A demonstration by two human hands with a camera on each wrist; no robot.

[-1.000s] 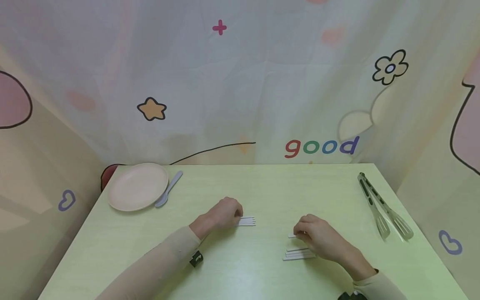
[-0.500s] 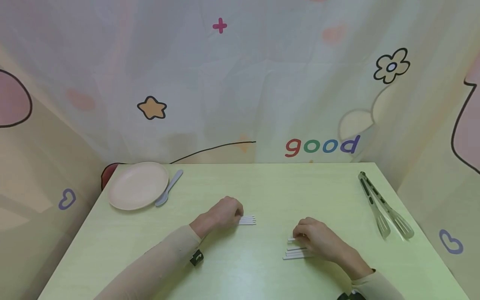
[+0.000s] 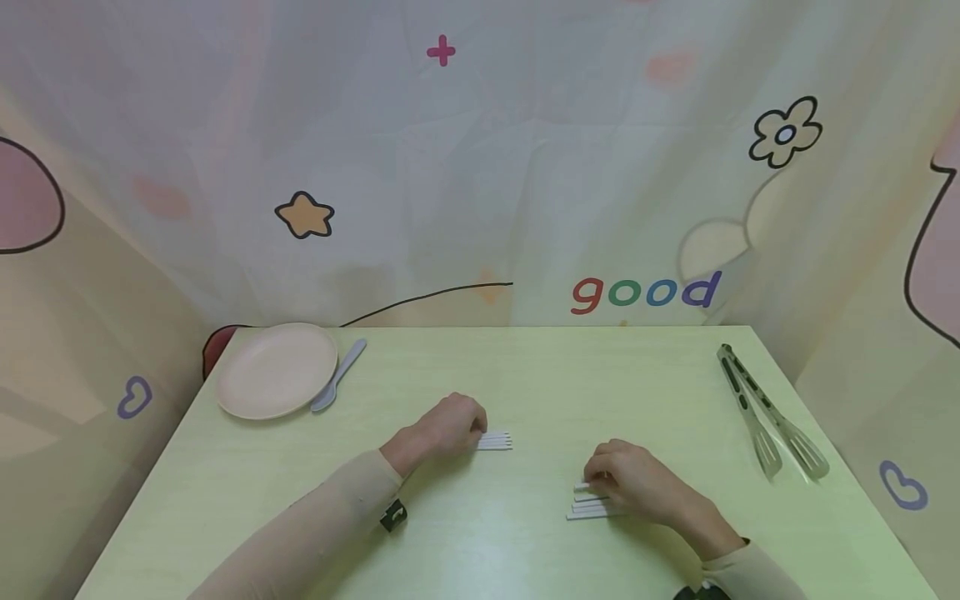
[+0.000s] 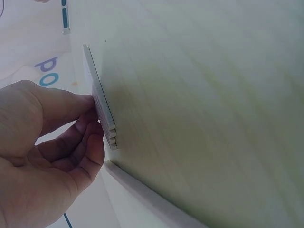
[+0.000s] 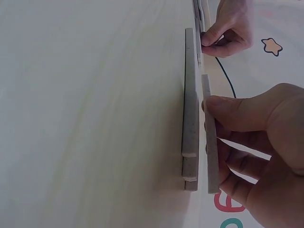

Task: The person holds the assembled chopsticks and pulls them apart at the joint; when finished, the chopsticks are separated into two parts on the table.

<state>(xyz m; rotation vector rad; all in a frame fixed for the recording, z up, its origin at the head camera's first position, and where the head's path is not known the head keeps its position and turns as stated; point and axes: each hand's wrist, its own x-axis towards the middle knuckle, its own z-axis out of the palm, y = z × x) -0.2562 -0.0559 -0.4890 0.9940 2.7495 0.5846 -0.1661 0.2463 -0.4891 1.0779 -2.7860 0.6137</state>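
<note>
My left hand (image 3: 447,427) is at a row of several thin white sticks (image 3: 497,441) left of the table's middle. In the left wrist view its thumb and curled fingers pinch the side of this row (image 4: 105,107), whose ends lie nearly even. To the right, my right hand (image 3: 639,481) pinches a single white stick (image 5: 211,152) between thumb and fingers. This stick is held just beside a second group of flat white sticks (image 5: 190,95), roughly parallel to it, with a narrow gap between. The palm and fingers hide part of this group in the head view.
A pale round plate (image 3: 276,372) lies at the back left, with a grey-blue spoon (image 3: 339,377) at its right edge. Metal tongs (image 3: 757,412) lie along the right side of the table (image 3: 480,533). A patterned curtain (image 3: 480,167) rises behind.
My right hand has moved slightly toward the near side, bringing its stick closer to the right group. My left hand stays in place at its row.
</note>
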